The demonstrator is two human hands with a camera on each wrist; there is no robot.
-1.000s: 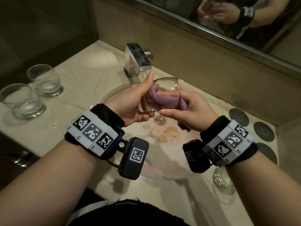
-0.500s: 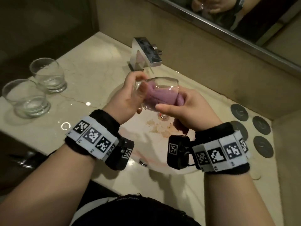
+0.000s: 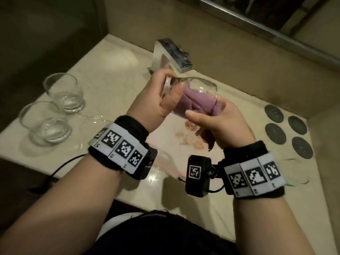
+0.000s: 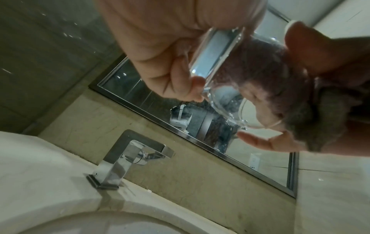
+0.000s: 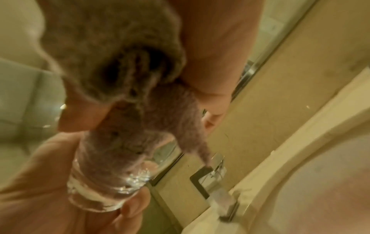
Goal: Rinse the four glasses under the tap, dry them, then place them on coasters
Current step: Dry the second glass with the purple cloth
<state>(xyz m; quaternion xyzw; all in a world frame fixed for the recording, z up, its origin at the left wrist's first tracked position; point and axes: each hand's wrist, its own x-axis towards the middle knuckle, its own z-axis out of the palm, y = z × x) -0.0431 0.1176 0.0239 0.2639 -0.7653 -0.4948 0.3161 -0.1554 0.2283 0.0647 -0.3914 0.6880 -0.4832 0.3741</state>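
Note:
Over the basin my left hand [image 3: 161, 96] grips the base end of a clear glass [image 3: 198, 85] that lies on its side, its mouth to the right. My right hand [image 3: 217, 120] holds a purple cloth [image 3: 193, 103] stuffed into the glass. The left wrist view has the glass [image 4: 218, 63] and the cloth [image 4: 280, 88] close up; the right wrist view looks along the cloth [image 5: 124, 142] into the glass [image 5: 104, 193]. Two more glasses [image 3: 62, 92] [image 3: 46, 124] stand on the counter at the left. Four dark round coasters [image 3: 287, 129] lie on the counter at the right.
A chrome tap [image 3: 171, 54] stands behind the round basin [image 3: 165, 144], which has brownish stains near its drain. A mirror [image 3: 276, 13] runs along the back wall. Water is spilled on the marble counter [image 3: 114, 70] by the left glasses. A dark wall closes the left side.
My left hand has shifted its hold round the glass base while the right hand keeps the cloth inside. Both hands sit slightly higher in view; the head view has tilted and moved.

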